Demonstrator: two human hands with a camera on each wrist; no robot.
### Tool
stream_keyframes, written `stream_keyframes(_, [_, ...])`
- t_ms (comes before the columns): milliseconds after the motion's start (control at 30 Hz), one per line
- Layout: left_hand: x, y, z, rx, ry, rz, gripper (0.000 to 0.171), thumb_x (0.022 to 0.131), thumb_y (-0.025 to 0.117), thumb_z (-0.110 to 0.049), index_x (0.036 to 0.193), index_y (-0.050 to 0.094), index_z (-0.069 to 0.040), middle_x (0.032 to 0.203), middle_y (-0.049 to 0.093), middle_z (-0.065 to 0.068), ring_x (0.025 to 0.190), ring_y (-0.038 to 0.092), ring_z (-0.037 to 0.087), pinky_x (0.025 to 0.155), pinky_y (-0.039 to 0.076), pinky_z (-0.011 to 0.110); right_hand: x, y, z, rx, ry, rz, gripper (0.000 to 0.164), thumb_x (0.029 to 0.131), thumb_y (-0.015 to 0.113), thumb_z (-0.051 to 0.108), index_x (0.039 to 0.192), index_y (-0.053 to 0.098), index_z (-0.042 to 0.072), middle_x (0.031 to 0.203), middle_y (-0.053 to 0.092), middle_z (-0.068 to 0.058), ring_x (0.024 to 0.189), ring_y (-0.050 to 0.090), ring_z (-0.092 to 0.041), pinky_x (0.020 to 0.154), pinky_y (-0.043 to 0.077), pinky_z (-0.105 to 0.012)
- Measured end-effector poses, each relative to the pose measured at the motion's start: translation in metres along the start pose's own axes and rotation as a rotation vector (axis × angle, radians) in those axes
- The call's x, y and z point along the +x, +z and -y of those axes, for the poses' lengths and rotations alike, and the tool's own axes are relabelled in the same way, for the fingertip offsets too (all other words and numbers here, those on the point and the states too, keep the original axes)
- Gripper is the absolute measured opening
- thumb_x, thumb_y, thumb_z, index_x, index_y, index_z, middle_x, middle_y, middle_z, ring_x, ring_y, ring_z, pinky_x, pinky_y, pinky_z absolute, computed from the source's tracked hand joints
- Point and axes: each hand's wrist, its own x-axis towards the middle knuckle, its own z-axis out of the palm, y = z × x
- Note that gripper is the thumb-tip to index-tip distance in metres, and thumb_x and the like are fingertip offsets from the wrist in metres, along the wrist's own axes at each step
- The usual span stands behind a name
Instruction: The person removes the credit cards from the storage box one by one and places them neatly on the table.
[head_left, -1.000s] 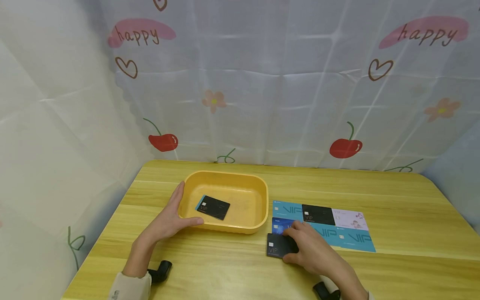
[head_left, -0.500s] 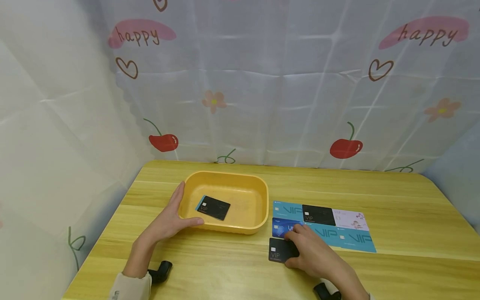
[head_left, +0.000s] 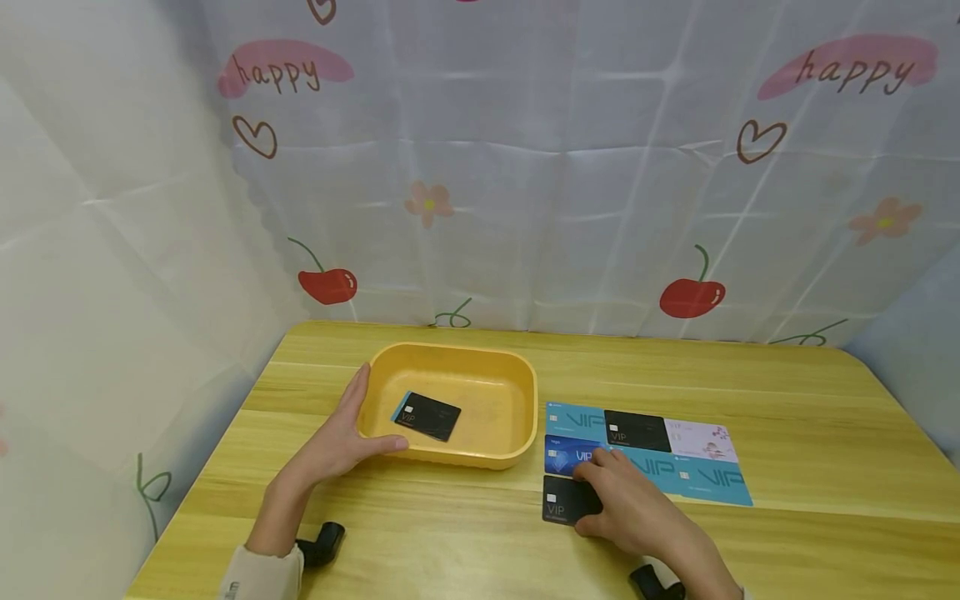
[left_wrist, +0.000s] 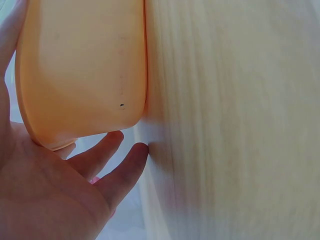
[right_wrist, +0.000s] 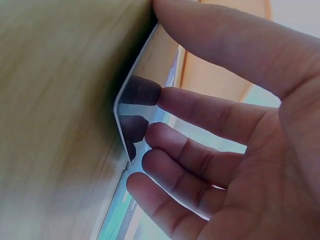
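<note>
My left hand (head_left: pixel 341 437) holds the left end of a yellow plastic tray (head_left: pixel 517 446), its thumb on the front rim and its fingers along the left side. In the left wrist view the fingers reach round the tray's outer wall (left_wrist: pixel 90 75). Inside the tray, a black VIP card (head_left: pixel 431 417) overlaps a blue one. My right hand (head_left: pixel 630 504) holds another black VIP card (head_left: pixel 566 502) between thumb and fingers, low at the table. This card sits just in front of a dark blue VIP card (head_left: pixel 566 455); the hand hides its right end.
Right of the tray lie teal VIP cards (head_left: pixel 573 421), a black VIP card (head_left: pixel 637 431) and a pink-white floral card (head_left: pixel 701 439), edge to edge in rows. A printed cloth (head_left: pixel 525 208) hangs behind the wooden table (head_left: pixel 450 533).
My right hand has shifted the black card slightly toward me and to the right, uncovering more of the dark blue card. The left hand and tray have stayed put.
</note>
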Motion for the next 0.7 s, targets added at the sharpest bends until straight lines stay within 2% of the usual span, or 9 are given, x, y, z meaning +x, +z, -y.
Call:
stream_keyframes(300, [-0.0001, -0.0004, -0.0007, -0.001, -0.007, 0.004, 0.124, 0.080, 0.082, -0.042, 0.158, -0.009, -0.011, 0.164, -0.010, 0.011, 0.148, -0.003, 0.036, 0.112, 0.009, 0.066, -0.0004, 0.0000, 0.0010, -0.013, 0.017, -0.021, 0.047, 0.071, 0.090, 0.024, 0.109, 0.068, 0.009, 0.101, 0.055, 0.000, 0.096, 0.047, -0.022, 0.088, 0.046, -0.044])
stream_keyframes(700, [0.0005, -0.0004, -0.0004, 0.004, -0.012, 0.005, 0.124, 0.079, 0.082, -0.043, 0.158, -0.009, -0.012, 0.164, -0.010, 0.011, 0.148, -0.003, 0.037, 0.111, 0.010, 0.066, 0.0003, 0.0004, 0.0016, -0.021, 0.019, -0.024, 0.046, 0.071, 0.090, 0.023, 0.109, 0.067, 0.010, 0.100, 0.054, 0.001, 0.094, 0.046, -0.021, 0.086, 0.046, -0.043])
